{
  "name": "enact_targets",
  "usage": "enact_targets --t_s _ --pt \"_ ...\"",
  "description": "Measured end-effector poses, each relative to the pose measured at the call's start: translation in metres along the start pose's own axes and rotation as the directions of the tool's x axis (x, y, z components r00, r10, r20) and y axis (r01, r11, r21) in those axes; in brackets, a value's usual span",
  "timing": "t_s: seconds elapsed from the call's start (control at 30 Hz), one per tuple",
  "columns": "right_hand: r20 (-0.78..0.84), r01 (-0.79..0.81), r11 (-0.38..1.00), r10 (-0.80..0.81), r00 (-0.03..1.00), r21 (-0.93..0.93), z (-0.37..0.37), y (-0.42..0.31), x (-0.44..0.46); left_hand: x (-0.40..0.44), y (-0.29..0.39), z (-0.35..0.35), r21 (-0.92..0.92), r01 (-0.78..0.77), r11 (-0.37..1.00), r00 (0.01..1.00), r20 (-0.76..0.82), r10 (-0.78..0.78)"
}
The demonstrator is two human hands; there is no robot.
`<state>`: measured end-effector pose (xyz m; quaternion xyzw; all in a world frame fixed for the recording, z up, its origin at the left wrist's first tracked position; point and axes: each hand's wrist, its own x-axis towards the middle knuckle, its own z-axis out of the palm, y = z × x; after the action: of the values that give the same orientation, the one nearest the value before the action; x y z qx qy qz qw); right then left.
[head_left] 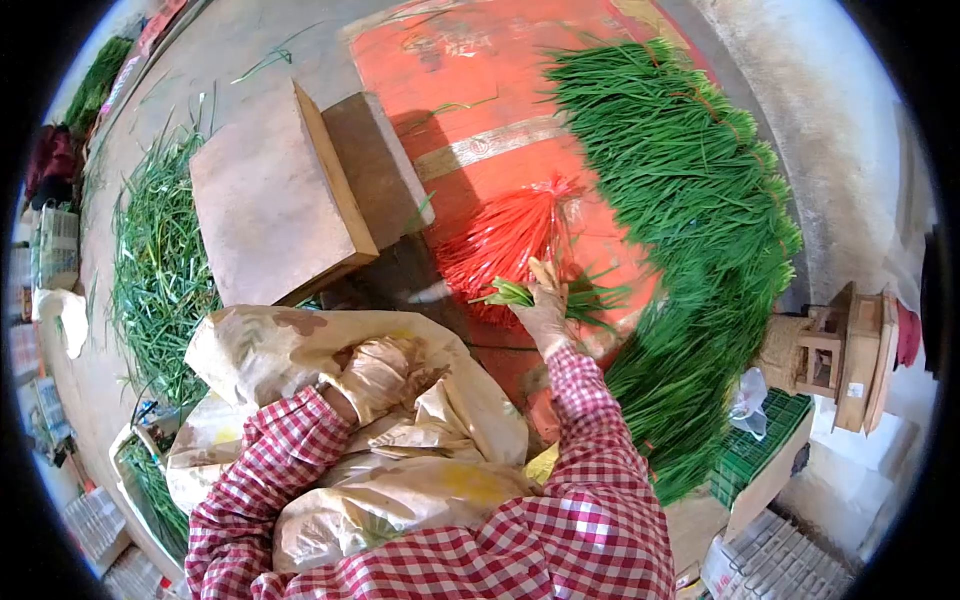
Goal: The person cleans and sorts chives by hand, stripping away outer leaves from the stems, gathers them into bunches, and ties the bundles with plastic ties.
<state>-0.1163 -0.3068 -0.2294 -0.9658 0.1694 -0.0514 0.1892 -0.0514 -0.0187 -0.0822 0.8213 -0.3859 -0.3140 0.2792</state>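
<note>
My right hand is closed around a small bunch of green chives, whose leaves stick out to the right of the fingers. Just beyond it, a bundle of red plastic strips lies on the orange sheet. My left hand, which seems to be covered by a pale glove, rests on the stained cream cloth over my lap. Its fingers are curled in and partly hidden in shadow, so what they hold, if anything, does not show.
A long row of chive bundles curves along the right. A wooden board box stands at front left, beside a loose heap of chives. A green crate and a small wooden stool are at the right, near the wall.
</note>
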Motion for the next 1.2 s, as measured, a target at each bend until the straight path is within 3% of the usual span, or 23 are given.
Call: enact_targets --t_s 0.03,0.17,0.2,0.23,0.27,0.33,0.37,0.4,0.5,0.53,0.57,0.6,0.63,0.67,0.73,0.77,0.8,0.93,1.0,1.07,1.13,1.17,1.2 --pt "0.000 -0.071 0.904 0.078 0.997 0.422 -0.006 0.005 -0.002 0.000 -0.004 0.006 -0.064 -0.025 0.998 0.998 -0.053 0.021" --pt "0.431 -0.404 0.607 0.109 0.896 0.685 -0.051 -0.015 -0.004 0.008 0.032 -0.025 0.201 0.098 0.975 0.993 0.048 -0.110" --pt "0.541 -0.489 0.506 0.051 0.839 0.710 -0.091 -0.048 0.001 0.010 0.031 -0.023 -0.423 0.206 0.883 0.975 0.014 -0.221" --pt "0.612 -0.562 0.386 -0.008 0.791 0.732 -0.114 -0.070 0.003 0.014 0.030 -0.019 -0.882 0.187 0.432 0.948 0.046 -0.316" --pt "0.675 -0.639 0.261 -0.074 0.734 0.724 -0.128 -0.089 0.002 0.019 0.030 -0.018 -0.886 0.175 0.429 0.947 0.032 -0.320" --pt "0.784 -0.687 0.405 -0.141 0.605 0.603 -0.135 -0.122 -0.001 0.030 0.030 -0.018 -0.971 0.035 0.236 0.987 -0.004 -0.162" --pt "0.687 -0.555 0.441 -0.235 0.688 0.706 -0.123 -0.139 -0.009 0.021 0.041 -0.022 -0.985 0.154 0.075 0.975 0.139 -0.173" --pt "0.578 -0.405 0.464 -0.329 0.747 0.788 -0.106 -0.155 -0.018 0.025 0.028 0.000 -0.964 0.055 0.260 0.967 -0.014 -0.255" --pt "0.178 0.228 0.770 -0.404 0.897 0.596 -0.083 -0.189 -0.036 0.009 0.032 0.000 -0.987 -0.054 0.152 0.821 -0.130 -0.555" --pt "0.728 -0.240 0.779 -0.361 0.582 0.579 -0.084 -0.184 -0.038 0.003 0.017 0.002 -0.995 0.007 0.098 0.794 -0.054 -0.605" --pt "0.522 -0.176 0.562 -0.544 0.657 0.808 -0.075 -0.174 -0.038 -0.004 0.005 -0.005 -0.995 -0.035 -0.093 0.826 0.023 -0.562" --pt "0.574 -0.320 0.493 -0.548 0.609 0.809 -0.080 -0.154 -0.027 -0.005 -0.003 -0.011 -0.955 -0.065 -0.290 0.858 0.094 -0.505" --pt "0.623 -0.461 0.421 -0.549 0.557 0.782 -0.085 -0.133 -0.017 -0.007 0.005 -0.025 -0.949 -0.109 -0.297 0.831 0.077 -0.551" --pt "0.869 -0.732 0.497 -0.415 0.271 0.465 -0.101 -0.110 0.005 -0.007 -0.008 -0.024 -0.985 -0.060 -0.164 0.864 0.031 -0.503" --pt "0.678 -0.370 0.928 0.250 0.691 0.035 -0.044 -0.059 0.012 -0.004 0.007 -0.026 -0.997 0.029 0.076 0.886 -0.009 -0.463" --pt "0.500 -0.201 0.977 0.207 0.841 -0.068 -0.014 -0.032 0.015 -0.005 0.014 -0.038 -0.992 0.123 -0.022 0.942 0.124 -0.311" --pt "0.311 -0.046 0.980 0.105 0.945 -0.191 0.009 -0.017 0.016 -0.003 0.021 -0.035 -0.998 0.054 -0.027 0.912 0.060 -0.406" --pt "0.106 -0.141 0.869 0.215 0.971 -0.474 0.041 -0.015 0.011 -0.003 0.018 -0.037 -0.997 0.067 -0.049 0.923 0.080 -0.377" --pt "0.509 -0.195 0.904 0.381 0.772 -0.381 0.028 -0.016 0.013 -0.002 0.019 -0.036 -0.999 0.045 -0.011 0.891 0.045 -0.452" --pt "0.474 -0.176 0.914 0.346 0.810 -0.366 0.009 -0.015 -0.003 0.000 0.017 -0.035 -0.999 0.054 0.002 0.850 0.045 -0.524" --pt "0.143 -0.004 0.999 0.012 0.990 -0.054 -0.008 0.002 -0.012 0.002 0.007 -0.029 -0.999 0.025 -0.022 0.885 0.032 -0.465" --pt "0.425 -0.154 0.987 0.155 0.892 -0.035 -0.030 -0.003 -0.007 0.003 0.006 -0.030 -0.996 0.092 0.010 0.917 0.081 -0.390" --pt "0.425 -0.150 0.988 0.152 0.892 -0.037 -0.053 -0.019 -0.009 0.003 0.005 -0.030 -0.987 0.156 0.047 0.939 0.133 -0.316"
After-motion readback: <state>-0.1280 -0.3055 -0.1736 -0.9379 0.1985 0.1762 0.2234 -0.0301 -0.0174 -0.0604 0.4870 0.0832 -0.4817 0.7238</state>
